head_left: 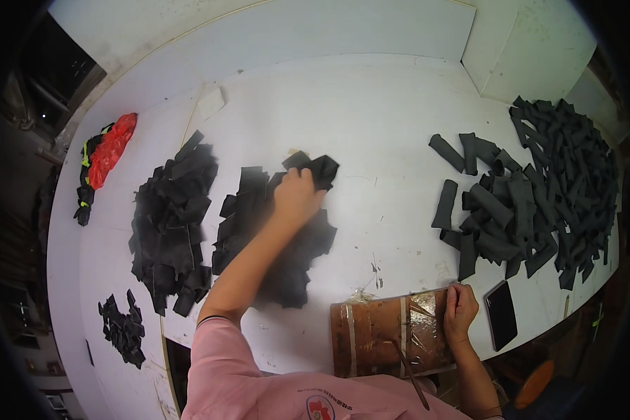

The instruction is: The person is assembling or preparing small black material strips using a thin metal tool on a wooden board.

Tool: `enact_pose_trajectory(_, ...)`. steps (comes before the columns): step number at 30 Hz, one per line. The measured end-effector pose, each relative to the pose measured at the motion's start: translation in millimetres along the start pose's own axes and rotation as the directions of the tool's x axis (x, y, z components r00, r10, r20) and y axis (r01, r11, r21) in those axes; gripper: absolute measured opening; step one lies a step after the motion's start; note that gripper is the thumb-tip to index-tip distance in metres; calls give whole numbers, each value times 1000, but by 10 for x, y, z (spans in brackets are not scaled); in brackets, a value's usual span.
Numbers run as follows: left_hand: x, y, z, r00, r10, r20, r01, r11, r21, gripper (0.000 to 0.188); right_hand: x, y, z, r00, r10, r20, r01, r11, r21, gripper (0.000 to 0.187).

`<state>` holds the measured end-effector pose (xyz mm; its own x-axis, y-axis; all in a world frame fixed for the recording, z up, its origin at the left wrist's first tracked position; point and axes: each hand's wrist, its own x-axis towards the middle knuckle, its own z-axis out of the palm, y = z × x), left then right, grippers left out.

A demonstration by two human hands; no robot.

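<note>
My left hand [299,197] reaches over the middle pile of flat black fabric pieces [245,210]. Its fingers close on a black fabric piece [323,170] at the pile's far end. My forearm hides part of that pile, and the pile looks slightly blurred. Close to my body lies a brown board [378,329] bound with clear tape. My right hand [460,313] is curled at its far right corner, with the fingers closed against the edge. A thin reddish-brown rod [407,371] slants across the board's near side.
Another black pile [171,224] and a smaller heap [122,329] lie left. Dark grey fabric tubes [518,203] spread over the right side. A black phone [500,315] rests beside my right hand. A red plastic bag [112,150] sits far left; a low wall [343,35] edges the table.
</note>
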<state>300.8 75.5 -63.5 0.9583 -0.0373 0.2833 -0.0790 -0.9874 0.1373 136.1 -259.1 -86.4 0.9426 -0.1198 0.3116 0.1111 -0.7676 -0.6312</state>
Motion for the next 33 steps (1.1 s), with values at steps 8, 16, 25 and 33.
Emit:
enact_pose_trajectory(8, 147, 3, 27, 999, 43, -30, -43, 999, -2, 9, -12, 0, 8, 999, -37, -16, 37, 999, 1, 7)
enact_pose_trajectory(16, -643, 496, -518, 823, 478, -307, -550, 806, -219, 30, -7, 6, -16, 999, -50, -16, 50, 999, -1, 8)
enact_pose_trajectory(25, -1922, 772, -544, 902, 424, -83, -427, 848, -313, 32, -28, 26, -19, 997, -71, -30, 71, 998, 0, 8)
enact_pose_trajectory(33, -2368, 671, -694, 998, 36, 55, -9, 908, -420, 54, -22, 53, 12, 996, -80, -40, 80, 997, 0, 10)
